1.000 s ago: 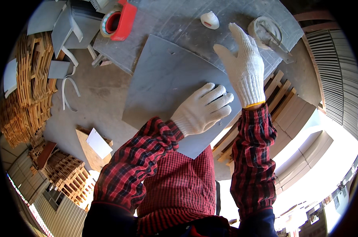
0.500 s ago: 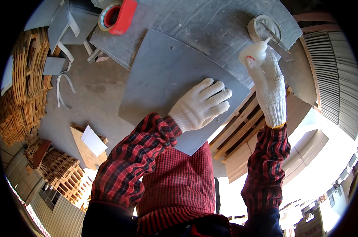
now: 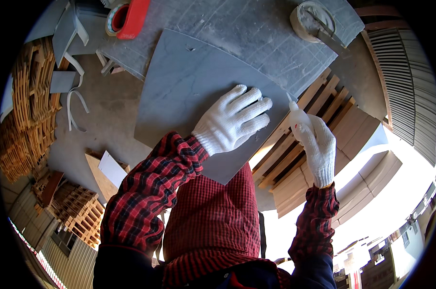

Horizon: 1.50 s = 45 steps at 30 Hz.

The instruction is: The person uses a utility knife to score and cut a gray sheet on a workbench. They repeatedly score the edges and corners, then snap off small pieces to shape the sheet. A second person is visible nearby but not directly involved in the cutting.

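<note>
A flat grey panel [image 3: 179,82] lies on the worktable [image 3: 218,29], its near corner jutting past the table edge toward my body. My left hand [image 3: 235,118], in a white knit glove, rests flat on the panel with fingers spread. Off the panel's right corner, my gloved right hand [image 3: 316,147] grips a white squeeze bottle [image 3: 298,118]. Its thin nozzle points up and away, close to the panel's right corner; whether it touches cannot be made out.
A round tub [image 3: 302,26] with a metal blade-like tool [image 3: 331,37] across it sits at the table's far right. A red tape dispenser [image 3: 134,19] lies far left. Wooden pallets [image 3: 32,91] are stacked at left, with slatted wood [image 3: 280,154] and cartons [image 3: 355,127] at right.
My right hand has brought the bottle from beside the tub nearer to me, by the panel's right corner. My left hand stays on the panel; the whole view has shifted slightly.
</note>
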Available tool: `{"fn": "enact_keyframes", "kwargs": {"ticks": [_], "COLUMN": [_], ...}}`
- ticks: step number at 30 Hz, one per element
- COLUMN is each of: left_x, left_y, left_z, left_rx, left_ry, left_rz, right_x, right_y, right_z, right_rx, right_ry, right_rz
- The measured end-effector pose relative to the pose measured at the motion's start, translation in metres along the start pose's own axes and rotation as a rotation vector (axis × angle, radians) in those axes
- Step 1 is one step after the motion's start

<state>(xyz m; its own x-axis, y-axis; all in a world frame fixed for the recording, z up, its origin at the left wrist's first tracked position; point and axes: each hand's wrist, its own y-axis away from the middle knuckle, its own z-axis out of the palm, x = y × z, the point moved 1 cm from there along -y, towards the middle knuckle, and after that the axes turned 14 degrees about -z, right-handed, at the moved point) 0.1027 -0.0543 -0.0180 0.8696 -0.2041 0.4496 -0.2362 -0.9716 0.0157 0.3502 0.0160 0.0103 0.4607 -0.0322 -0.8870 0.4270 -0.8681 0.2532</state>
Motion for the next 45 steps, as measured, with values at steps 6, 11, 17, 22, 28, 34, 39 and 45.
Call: {"fn": "enact_keyframes", "kwargs": {"ticks": [6, 11, 17, 22, 28, 34, 39, 45], "left_x": [-0.001, -0.001, 0.0, -0.002, -0.002, -0.002, -0.003, -0.004], "left_y": [0.002, -0.001, 0.0, 0.001, 0.0, -0.001, -0.001, -0.001], "left_z": [0.003, 0.0, 0.002, 0.001, 0.0, -0.001, -0.001, -0.003], "left_rx": [0.005, -0.016, 0.009, 0.012, 0.016, 0.013, 0.02, 0.002], "left_ry": [0.009, 0.031, 0.039, 0.025, 0.041, 0.044, 0.039, 0.052], "left_rz": [-0.009, -0.019, -0.019, -0.01, -0.016, -0.02, -0.015, -0.015], "right_x": [-0.005, -0.007, -0.007, 0.002, -0.001, -0.007, -0.005, -0.008], "right_y": [-0.01, -0.015, -0.016, -0.016, -0.017, -0.019, -0.018, -0.02], "right_z": [0.0, 0.002, 0.001, 0.002, 0.002, 0.002, 0.002, 0.002], "right_rx": [-0.012, -0.007, -0.015, -0.007, -0.014, -0.023, -0.013, -0.025], "right_ry": [0.03, 0.04, 0.069, 0.068, 0.101, 0.116, 0.119, 0.136], "right_rz": [-0.009, -0.034, -0.035, -0.06, -0.092, -0.064, -0.074, -0.088]}}
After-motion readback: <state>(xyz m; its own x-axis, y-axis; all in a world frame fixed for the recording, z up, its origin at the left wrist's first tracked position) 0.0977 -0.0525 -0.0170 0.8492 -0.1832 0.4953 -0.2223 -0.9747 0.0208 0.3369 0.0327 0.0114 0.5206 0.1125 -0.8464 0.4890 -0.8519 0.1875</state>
